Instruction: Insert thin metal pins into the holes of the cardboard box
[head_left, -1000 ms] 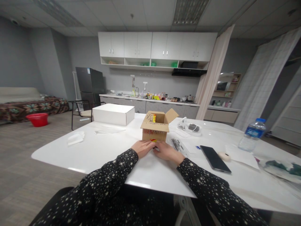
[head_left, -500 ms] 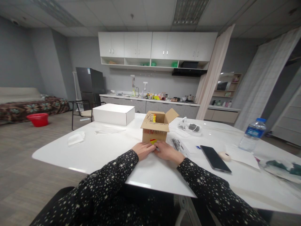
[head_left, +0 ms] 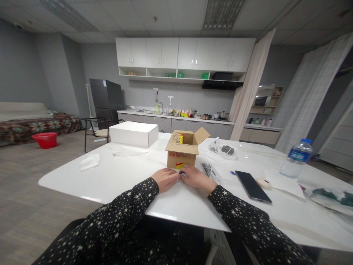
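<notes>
A small brown cardboard box (head_left: 180,157) stands on the white table with its top flaps raised; red and yellow tape marks its front and top. Just in front of it, my left hand (head_left: 165,179) lies low on the tabletop, fingers stretched toward the right. My right hand (head_left: 194,176) has its fingers curled and pressed together near the box's lower front edge. Something small and dark shows by its fingertips, too small to name. The fingertips of both hands nearly meet.
A white box (head_left: 134,133) sits back left, with a crumpled tissue (head_left: 90,162) nearer. Right of my hands lie a clear pack of dark pieces (head_left: 209,169), a white cabled device (head_left: 226,149), a black phone (head_left: 253,186) and a water bottle (head_left: 297,158).
My left hand has drawn back slightly to the left and toward me, away from the box front, uncovering more of the tape. My right hand has barely moved.
</notes>
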The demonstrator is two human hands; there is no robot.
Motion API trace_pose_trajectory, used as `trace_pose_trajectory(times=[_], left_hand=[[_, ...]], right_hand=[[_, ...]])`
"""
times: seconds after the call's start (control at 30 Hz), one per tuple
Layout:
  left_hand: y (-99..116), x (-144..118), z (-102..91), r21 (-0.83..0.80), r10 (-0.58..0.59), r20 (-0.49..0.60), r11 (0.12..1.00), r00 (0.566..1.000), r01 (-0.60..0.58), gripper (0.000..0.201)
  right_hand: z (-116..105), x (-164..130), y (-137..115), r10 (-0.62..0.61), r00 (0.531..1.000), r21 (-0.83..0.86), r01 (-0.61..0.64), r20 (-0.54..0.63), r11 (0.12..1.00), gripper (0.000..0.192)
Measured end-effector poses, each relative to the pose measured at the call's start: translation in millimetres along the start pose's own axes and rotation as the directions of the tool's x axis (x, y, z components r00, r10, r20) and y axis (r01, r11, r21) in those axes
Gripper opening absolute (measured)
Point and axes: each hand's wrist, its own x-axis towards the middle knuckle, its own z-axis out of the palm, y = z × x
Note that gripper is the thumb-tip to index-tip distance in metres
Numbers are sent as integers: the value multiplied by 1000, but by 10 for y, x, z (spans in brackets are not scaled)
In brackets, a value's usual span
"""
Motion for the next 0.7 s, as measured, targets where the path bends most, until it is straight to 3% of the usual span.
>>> trace_pose_trajectory(times=[0.37,0.7], left_hand=[[-15,-88,17,-118,-59,62,991,996,66,19],[-51,-103,70,-138,-66,52,988,996,73,23]], right_hand=[[-11,-18,-9,12,1000,-27,-12,1,1000,22],[-13,-15,-8,14,1000,-17,-14,2,1000,22]])
